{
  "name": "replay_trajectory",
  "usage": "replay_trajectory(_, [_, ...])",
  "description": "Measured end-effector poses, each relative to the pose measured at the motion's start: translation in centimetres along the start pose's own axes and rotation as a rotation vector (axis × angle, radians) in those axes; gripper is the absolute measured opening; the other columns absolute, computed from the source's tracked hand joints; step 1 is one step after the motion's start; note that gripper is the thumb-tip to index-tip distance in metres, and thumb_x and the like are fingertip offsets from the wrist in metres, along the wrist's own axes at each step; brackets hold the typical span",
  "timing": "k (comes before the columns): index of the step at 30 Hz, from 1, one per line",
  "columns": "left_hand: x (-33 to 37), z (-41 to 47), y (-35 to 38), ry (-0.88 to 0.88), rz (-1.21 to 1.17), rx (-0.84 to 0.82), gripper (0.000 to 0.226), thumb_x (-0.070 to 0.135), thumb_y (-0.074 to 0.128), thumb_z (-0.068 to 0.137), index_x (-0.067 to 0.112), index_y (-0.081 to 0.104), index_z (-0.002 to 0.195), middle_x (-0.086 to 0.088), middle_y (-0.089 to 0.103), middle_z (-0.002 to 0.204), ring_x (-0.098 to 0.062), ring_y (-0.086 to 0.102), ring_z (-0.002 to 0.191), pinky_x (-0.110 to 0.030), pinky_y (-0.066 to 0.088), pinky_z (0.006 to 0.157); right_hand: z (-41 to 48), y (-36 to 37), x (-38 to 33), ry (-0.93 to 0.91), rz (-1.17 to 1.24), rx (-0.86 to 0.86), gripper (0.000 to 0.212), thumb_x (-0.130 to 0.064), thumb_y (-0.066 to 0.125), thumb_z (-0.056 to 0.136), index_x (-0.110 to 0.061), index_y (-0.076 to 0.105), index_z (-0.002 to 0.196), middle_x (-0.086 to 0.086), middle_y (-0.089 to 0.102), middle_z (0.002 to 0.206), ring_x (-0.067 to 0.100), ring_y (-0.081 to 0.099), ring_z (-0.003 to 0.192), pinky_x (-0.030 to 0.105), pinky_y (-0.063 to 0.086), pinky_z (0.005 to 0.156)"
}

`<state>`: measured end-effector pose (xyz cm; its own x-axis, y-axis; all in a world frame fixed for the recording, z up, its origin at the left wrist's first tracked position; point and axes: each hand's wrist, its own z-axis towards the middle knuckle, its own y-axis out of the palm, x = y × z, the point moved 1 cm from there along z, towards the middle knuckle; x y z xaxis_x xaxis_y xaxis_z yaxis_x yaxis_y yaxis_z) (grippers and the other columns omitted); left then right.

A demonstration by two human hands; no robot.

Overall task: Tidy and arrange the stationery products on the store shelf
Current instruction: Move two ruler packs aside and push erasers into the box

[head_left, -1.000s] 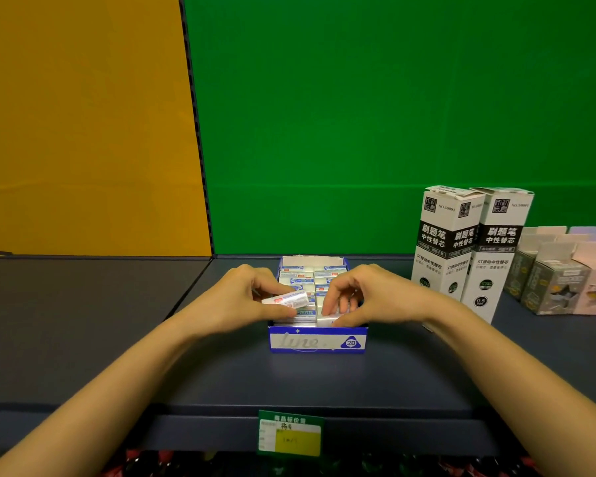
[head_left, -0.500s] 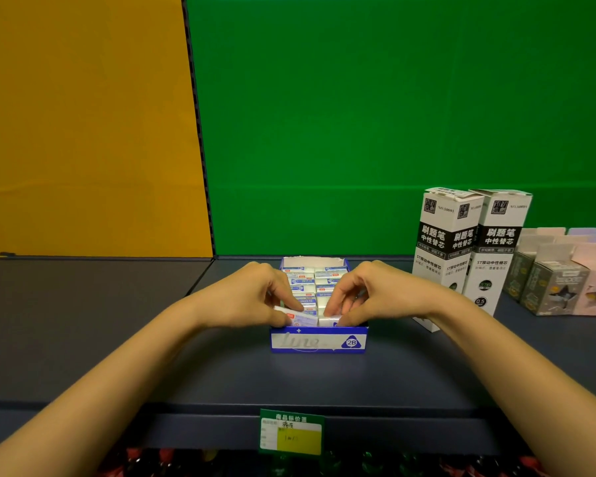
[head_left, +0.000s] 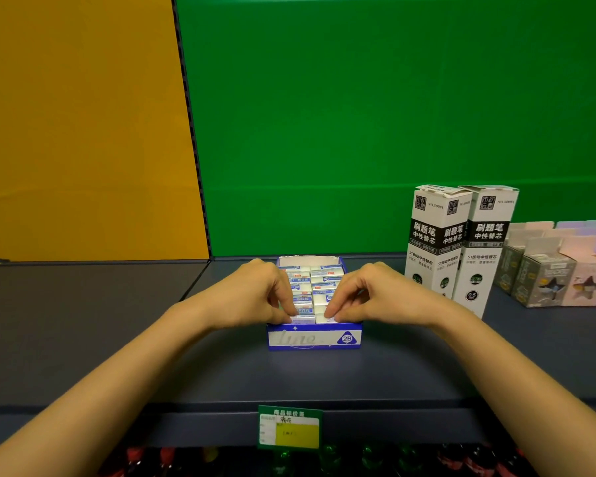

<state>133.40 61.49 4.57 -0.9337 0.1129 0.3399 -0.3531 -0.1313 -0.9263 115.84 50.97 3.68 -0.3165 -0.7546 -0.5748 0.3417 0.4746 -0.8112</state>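
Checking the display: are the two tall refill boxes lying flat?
No, both tall refill boxes stand upright on the shelf.

One head-worn wide-angle view, looking forward and slightly down at a store shelf.

The camera sits above and behind the person's forearms, facing the dark shelf (head_left: 324, 380) straight on and close, within arm's reach. The blue display box (head_left: 313, 337) lies near the centre, the price tag (head_left: 289, 429) on the shelf's front edge low in the view, the green back panel (head_left: 375, 125) filling the upper part. No second view shares the scene.
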Motion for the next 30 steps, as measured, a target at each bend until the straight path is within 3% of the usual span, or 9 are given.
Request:
replay_trajectory(5, [0.0, -0.4, -0.2, 0.003, -0.063, -0.021, 0.018, 0.016, 0.069, 0.079, 0.007, 0.075, 0.093, -0.006, 0.071, 0.099, -0.017, 0.066, 0.093, -0.024, 0.056, 0.074, -0.1, 0.3, -0.1, 0.001, -0.019, 0.047, 0.016, -0.012, 0.071, 0.078, -0.015, 0.075, 0.093, -0.004, 0.069, 0.087, 0.004, 0.062, 0.070, 0.014, 0.049, 0.066])
replay_trajectory(13, [-0.4, -0.1, 0.1, -0.046, -0.137, -0.037, 0.014, 0.014, 0.071, 0.078, 0.007, 0.073, 0.089, -0.009, 0.072, 0.097, -0.020, 0.067, 0.093, -0.028, 0.058, 0.073, -0.5, 0.5, -0.3, 0.012, -0.037, 0.088, 0.018, -0.015, 0.070, 0.079, -0.014, 0.074, 0.097, -0.008, 0.065, 0.087, 0.003, 0.059, 0.070, 0.006, 0.043, 0.057])
replay_trajectory(16, [-0.3, -0.3, 0.2, -0.034, -0.138, 0.035, 0.017, 0.018, 0.068, 0.080, 0.006, 0.073, 0.092, -0.008, 0.072, 0.099, -0.018, 0.065, 0.095, -0.026, 0.056, 0.075, -0.9, 0.6, -0.2, 0.010, -0.039, 0.122, 0.017, -0.017, 0.069, 0.080, -0.017, 0.074, 0.096, -0.007, 0.066, 0.090, 0.004, 0.059, 0.076, 0.011, 0.046, 0.061])
replay_trajectory(20, [-0.4, -0.5, 0.8, -0.006, 0.035, 0.081, 0.040, 0.029, 0.061, 0.086, 0.014, 0.060, 0.123, 0.001, 0.057, 0.133, -0.011, 0.050, 0.123, -0.023, 0.038, 0.101, -1.3, 0.9, 0.5, -0.011, -0.095, 0.252, 0.023, -0.023, 0.068, 0.081, -0.020, 0.070, 0.104, -0.008, 0.066, 0.107, 0.004, 0.058, 0.096, 0.010, 0.043, 0.080])
replay_trajectory(23, [-0.5, -0.5, 1.2, -0.005, 0.036, -0.012, 0.039, 0.031, 0.054, 0.090, 0.016, 0.057, 0.126, 0.002, 0.058, 0.133, -0.011, 0.052, 0.121, -0.021, 0.041, 0.096, -1.2, 1.1, 0.8, 0.038, -0.169, 0.239, 0.033, -0.027, 0.063, 0.085, -0.022, 0.064, 0.117, -0.007, 0.060, 0.128, 0.008, 0.052, 0.120, 0.021, 0.039, 0.098])
replay_trajectory(30, [-0.9, -0.3, 1.3, -0.006, 0.085, -0.065, 0.035, 0.038, 0.050, 0.091, 0.017, 0.064, 0.116, -0.001, 0.066, 0.121, -0.018, 0.060, 0.109, -0.041, 0.051, 0.091, -1.1, 1.4, 0.5, 0.107, -0.240, 0.160, 0.036, -0.032, 0.052, 0.091, -0.025, 0.056, 0.126, -0.006, 0.057, 0.133, 0.009, 0.051, 0.118, 0.020, 0.038, 0.092])
